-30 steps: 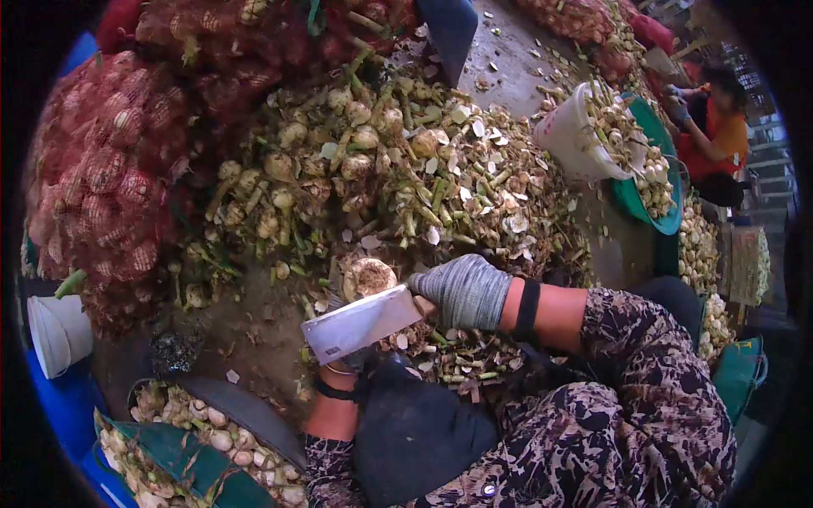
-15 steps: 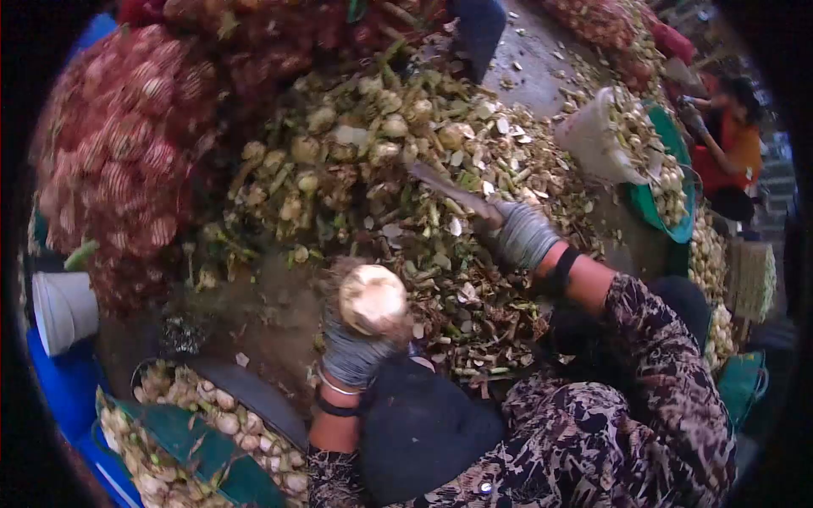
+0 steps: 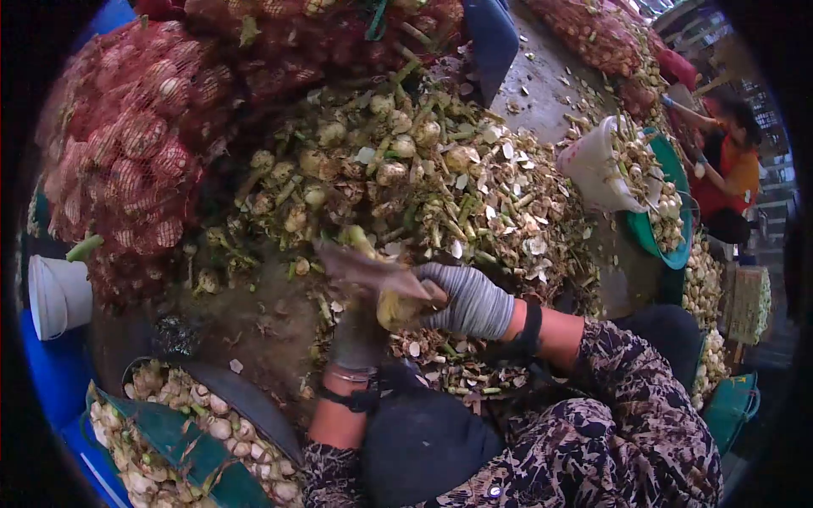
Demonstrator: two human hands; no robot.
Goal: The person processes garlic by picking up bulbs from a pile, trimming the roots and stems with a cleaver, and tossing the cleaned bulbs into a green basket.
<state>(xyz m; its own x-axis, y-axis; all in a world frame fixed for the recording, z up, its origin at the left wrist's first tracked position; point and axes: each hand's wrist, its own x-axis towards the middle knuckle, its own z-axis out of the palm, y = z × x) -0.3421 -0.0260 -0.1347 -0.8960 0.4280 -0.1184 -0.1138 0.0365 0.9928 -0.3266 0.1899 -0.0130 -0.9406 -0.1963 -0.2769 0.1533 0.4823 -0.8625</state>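
Observation:
My left hand, in a grey glove, is closed around a yellowish bulb; motion blur and the blade hide part of it. My right hand, in a striped grey glove, grips a knife with a broad, brownish blade. This blade lies across the top of the bulb, pointing left; whether it is cutting in cannot be told. Beyond both hands spreads a heap of bulbs with roots and stalks. Pale peelings and trimmed scraps cover its right side.
Red mesh sacks of bulbs stand at left and back. A white bucket is at far left. Trimmed bulbs fill a green-rimmed basket at lower left. At right are a tilted white bucket, a green basket and another person.
My right hand has swung left and down, bringing the knife from over the heap to the bulb. The bulb's pale cut face no longer shows toward me.

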